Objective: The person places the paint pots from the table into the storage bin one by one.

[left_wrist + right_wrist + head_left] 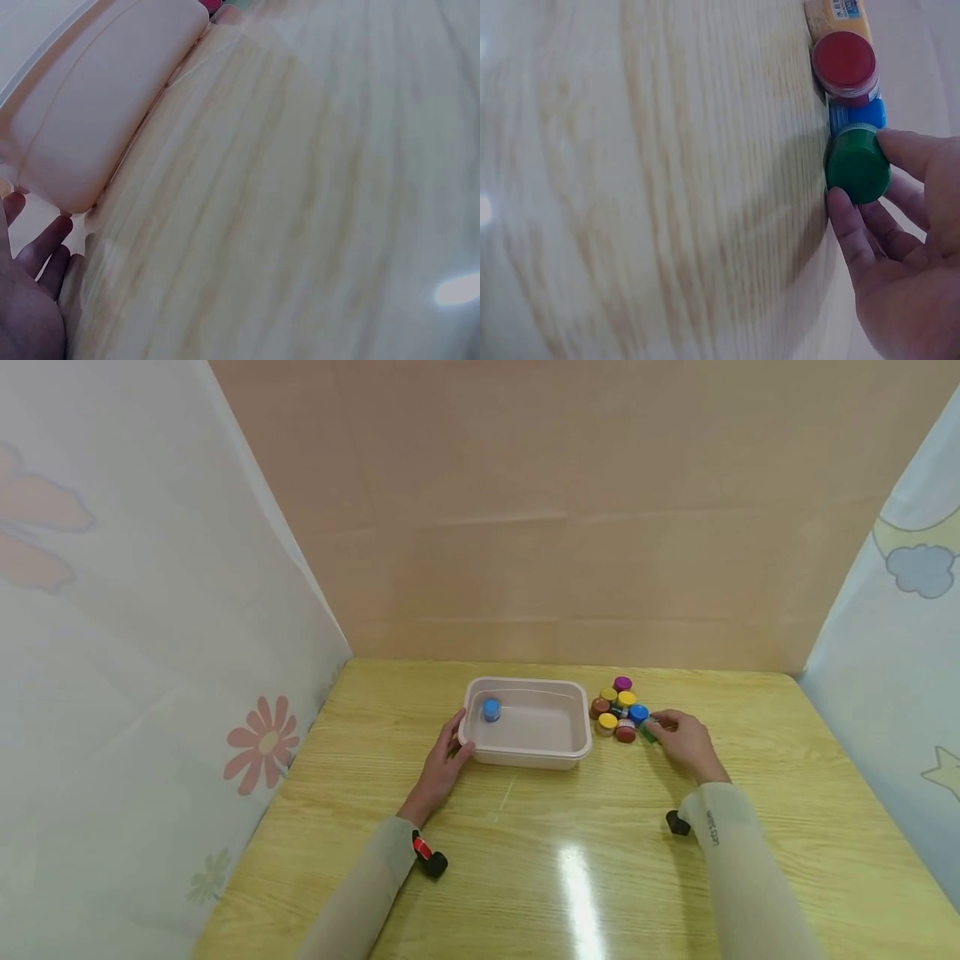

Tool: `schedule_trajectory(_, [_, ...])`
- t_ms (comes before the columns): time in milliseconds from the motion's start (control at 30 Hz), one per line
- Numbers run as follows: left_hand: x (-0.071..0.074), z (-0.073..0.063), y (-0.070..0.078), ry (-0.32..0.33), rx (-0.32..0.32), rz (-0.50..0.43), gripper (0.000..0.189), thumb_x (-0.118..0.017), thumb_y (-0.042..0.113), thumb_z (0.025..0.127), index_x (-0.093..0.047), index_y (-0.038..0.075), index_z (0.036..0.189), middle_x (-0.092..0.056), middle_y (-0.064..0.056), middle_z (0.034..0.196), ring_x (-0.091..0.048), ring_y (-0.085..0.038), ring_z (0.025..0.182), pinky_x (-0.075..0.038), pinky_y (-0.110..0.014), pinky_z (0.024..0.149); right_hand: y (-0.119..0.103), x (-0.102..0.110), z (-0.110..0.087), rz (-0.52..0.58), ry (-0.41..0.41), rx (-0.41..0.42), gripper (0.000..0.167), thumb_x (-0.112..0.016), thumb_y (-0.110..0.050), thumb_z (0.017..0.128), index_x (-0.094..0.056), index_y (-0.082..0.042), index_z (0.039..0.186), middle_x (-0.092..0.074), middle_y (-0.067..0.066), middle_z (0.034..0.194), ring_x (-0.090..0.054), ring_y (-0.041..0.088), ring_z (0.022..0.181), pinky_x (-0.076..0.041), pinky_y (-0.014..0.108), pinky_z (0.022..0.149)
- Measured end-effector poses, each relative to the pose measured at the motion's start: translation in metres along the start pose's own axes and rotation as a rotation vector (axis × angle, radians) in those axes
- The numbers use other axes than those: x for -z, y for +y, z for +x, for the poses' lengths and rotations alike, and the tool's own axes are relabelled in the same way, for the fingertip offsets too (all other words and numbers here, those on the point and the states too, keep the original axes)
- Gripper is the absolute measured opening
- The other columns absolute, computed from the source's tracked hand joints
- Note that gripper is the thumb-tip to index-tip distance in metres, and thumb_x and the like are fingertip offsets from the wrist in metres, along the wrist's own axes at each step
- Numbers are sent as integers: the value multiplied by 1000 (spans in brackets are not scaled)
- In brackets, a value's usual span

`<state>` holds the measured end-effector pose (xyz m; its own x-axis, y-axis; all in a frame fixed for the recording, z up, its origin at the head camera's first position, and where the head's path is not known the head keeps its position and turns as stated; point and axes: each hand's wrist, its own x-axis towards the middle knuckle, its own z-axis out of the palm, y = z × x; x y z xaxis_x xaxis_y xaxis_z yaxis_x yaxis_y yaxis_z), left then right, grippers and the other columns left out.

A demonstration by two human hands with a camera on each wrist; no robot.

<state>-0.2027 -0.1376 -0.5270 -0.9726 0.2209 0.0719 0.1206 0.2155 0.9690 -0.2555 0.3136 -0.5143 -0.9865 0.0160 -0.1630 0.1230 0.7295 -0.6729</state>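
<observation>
A pale pink plastic bin (525,760) stands on the table, with one small blue-lidded jar (491,709) inside near its left end. My left hand (442,766) rests against the bin's left end and near corner, fingers spread; in the left wrist view the fingertips (54,229) touch its lower wall. To the right of the bin, my right hand (686,743) pinches a small green-lidded paint jar (859,166) between thumb and fingers. That jar is tilted, its lid facing the right wrist camera, right beside a blue-lidded jar (638,713) and a red-lidded jar (845,60).
Several more small jars cluster right of the bin, among them a purple-lidded jar (622,683), a yellow-lidded jar (627,698) and a brown-lidded jar (600,707). A tan wall (562,568) closes off the back of the wooden table (510,860), and patterned sheets hang at both sides.
</observation>
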Motion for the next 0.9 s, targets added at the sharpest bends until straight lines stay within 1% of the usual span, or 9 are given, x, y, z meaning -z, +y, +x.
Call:
schedule_trajectory(200, [-1, 7, -27, 13, 8, 10, 64, -51, 26, 110, -20, 34, 166, -21, 0, 173, -35, -30, 154, -26, -52, 126, 0, -2, 1, -5, 4, 13, 60, -51, -43, 108, -54, 5, 144, -56, 32, 138, -54, 48, 125, -46, 61, 104])
schedule_trajectory(300, [-2, 9, -32, 20, -12, -3, 63, -52, 28, 110, -22, 39, 165, -22, 2, 172, -36, -29, 153, -27, -52, 125, -1, 0, -2, 1, 9, 11, 60, -51, -42, 108, -53, 5, 144, -56, 32, 138, -54, 48, 125, -46, 62, 104])
schedule_trajectory(433, [-3, 11, -34, 32, -43, 0, 61, -55, 33, 109, -26, 45, 161, -25, 6, 171, -39, -28, 152, -30, -52, 124, 0, 4, -6, 19, 20, -2, 60, -51, -42, 108, -53, 5, 145, -56, 32, 137, -55, 47, 124, -46, 62, 103])
schedule_trajectory(567, [-5, 11, -34, 45, -49, 21, 60, -55, 35, 108, -27, 49, 160, -27, 9, 169, -40, -27, 151, -30, -52, 124, 3, 7, -8, 26, 30, -12, 61, -51, -44, 108, -52, 5, 146, -56, 32, 138, -54, 46, 124, -46, 61, 103])
schedule_trajectory(733, [-5, 11, -35, 47, -49, 18, 60, -54, 32, 109, -27, 49, 160, -27, 7, 170, -39, -29, 151, -29, -54, 124, 0, 9, -8, 44, 50, -13, 62, -52, -43, 108, -51, 5, 146, -54, 33, 140, -53, 48, 125, -44, 63, 106])
schedule_trajectory(900, [-4, 12, -36, 54, -44, 28, 61, -54, 32, 109, -26, 51, 159, -27, 6, 170, -40, -30, 151, -30, -54, 123, -8, 10, -11, 59, 93, 0, 60, -53, -42, 107, -53, 4, 146, -54, 32, 139, -53, 48, 125, -44, 62, 105])
